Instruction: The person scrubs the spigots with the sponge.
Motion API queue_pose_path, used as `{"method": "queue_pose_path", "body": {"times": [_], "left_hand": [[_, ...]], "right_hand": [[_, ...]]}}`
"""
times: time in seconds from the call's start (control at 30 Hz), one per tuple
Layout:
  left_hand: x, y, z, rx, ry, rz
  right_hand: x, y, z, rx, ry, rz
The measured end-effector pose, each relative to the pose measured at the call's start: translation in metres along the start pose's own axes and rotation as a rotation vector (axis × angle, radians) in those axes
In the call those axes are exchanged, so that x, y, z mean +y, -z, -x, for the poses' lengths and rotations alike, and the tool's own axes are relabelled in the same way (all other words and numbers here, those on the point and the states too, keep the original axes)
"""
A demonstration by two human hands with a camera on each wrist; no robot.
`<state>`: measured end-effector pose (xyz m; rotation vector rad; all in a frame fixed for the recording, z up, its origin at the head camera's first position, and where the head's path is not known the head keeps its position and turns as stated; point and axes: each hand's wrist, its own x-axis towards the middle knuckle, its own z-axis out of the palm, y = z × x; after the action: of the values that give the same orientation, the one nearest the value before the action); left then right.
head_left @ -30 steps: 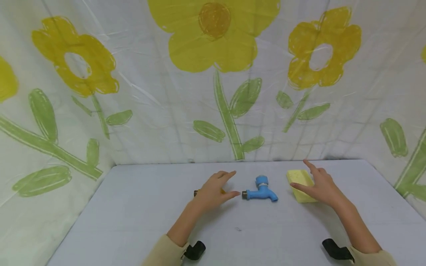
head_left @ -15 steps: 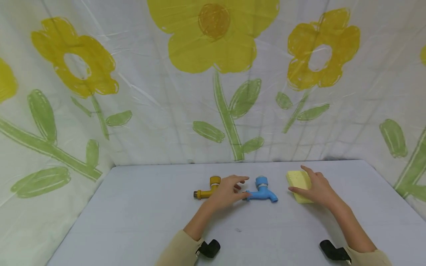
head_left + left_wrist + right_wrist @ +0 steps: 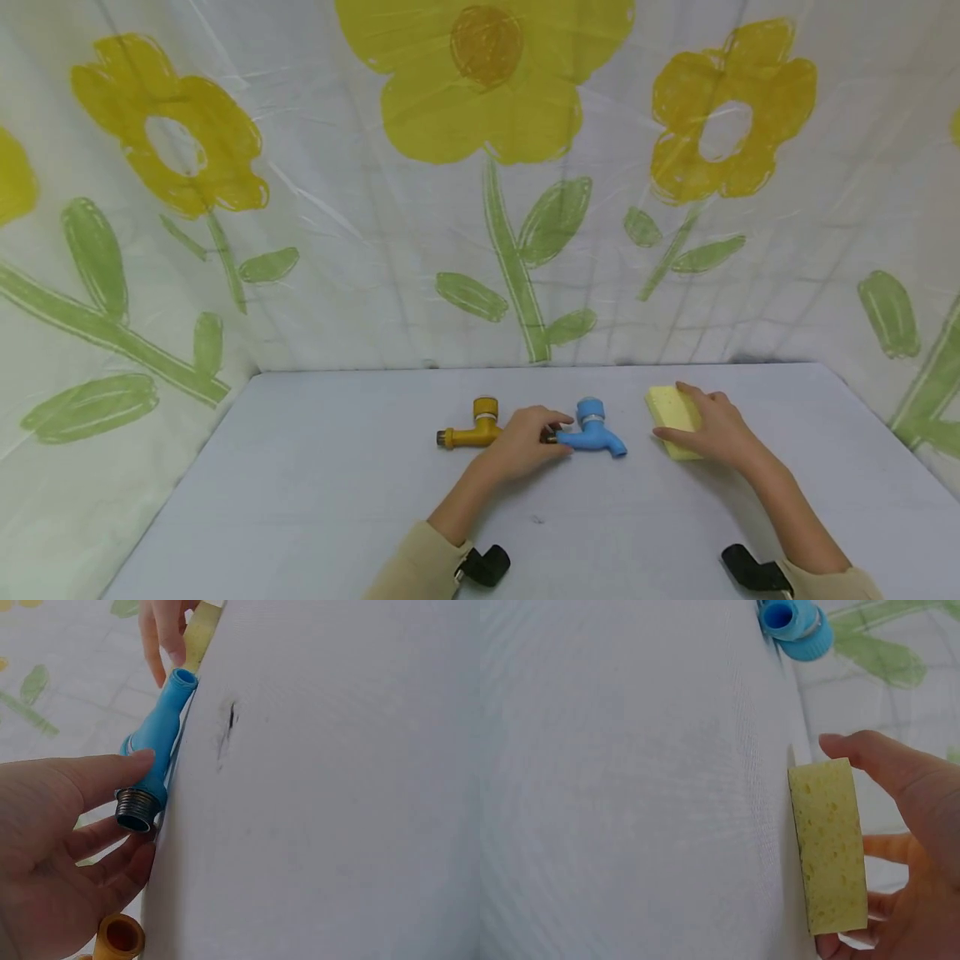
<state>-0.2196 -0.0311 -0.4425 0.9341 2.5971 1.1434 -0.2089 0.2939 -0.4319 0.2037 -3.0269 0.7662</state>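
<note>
Plainly one blue tap (image 3: 600, 435), one mustard tap (image 3: 472, 437), one sponge (image 3: 670, 407); left hand (image 3: 523, 442), right hand (image 3: 722, 428): fingers apart

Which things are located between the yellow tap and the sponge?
In the head view, the left hand and the blue tap lie between the yellow tap and the sponge.

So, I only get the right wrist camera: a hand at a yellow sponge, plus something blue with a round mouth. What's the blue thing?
Observer: A water tap; the left wrist view shows that the blue tap has a dark screw-threaded end.

Visitor: Is it the only one?

Observer: No, the head view shows a mustard-yellow tap further left.

Visitor: Is anyone near the blue one?

Observer: Yes, the person's left hand is at its threaded end; I can't tell whether it grips.
</note>
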Motion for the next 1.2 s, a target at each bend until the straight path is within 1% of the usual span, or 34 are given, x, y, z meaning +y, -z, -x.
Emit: {"method": "queue_pose_path", "body": {"times": [0.2, 0.4, 0.57, 0.7, 0.8, 0.97, 1.03, 1.2], "left_hand": [[0.001, -0.002, -0.001, 0.0, 0.013, -0.012], [0.006, -0.001, 0.0, -0.008, 0.009, -0.022], [0.008, 0.0, 0.0, 0.007, 0.024, -0.013], [0.009, -0.001, 0.0, 0.03, 0.044, 0.005], [0.009, -0.002, 0.001, 0.053, 0.078, 0.071], [0.008, -0.003, 0.002, 0.076, 0.165, 0.247], [0.008, -0.003, 0.002, 0.078, 0.179, 0.29], [0.008, -0.001, 0.002, 0.065, 0.19, 0.357]], "right_hand": [[-0.002, 0.001, 0.001, -0.003, 0.006, -0.002], [-0.006, 0.002, 0.002, 0.003, 0.017, -0.006], [-0.01, 0.002, 0.004, 0.003, 0.028, -0.018], [-0.012, 0.0, 0.004, 0.0, 0.041, -0.025], [-0.015, 0.0, 0.005, 0.002, 0.048, -0.025], [-0.021, 0.0, 0.007, 0.006, 0.056, -0.029], [-0.024, 0.0, 0.008, 0.009, 0.062, -0.03], [-0.031, 0.0, 0.009, 0.004, 0.071, -0.037]]}}
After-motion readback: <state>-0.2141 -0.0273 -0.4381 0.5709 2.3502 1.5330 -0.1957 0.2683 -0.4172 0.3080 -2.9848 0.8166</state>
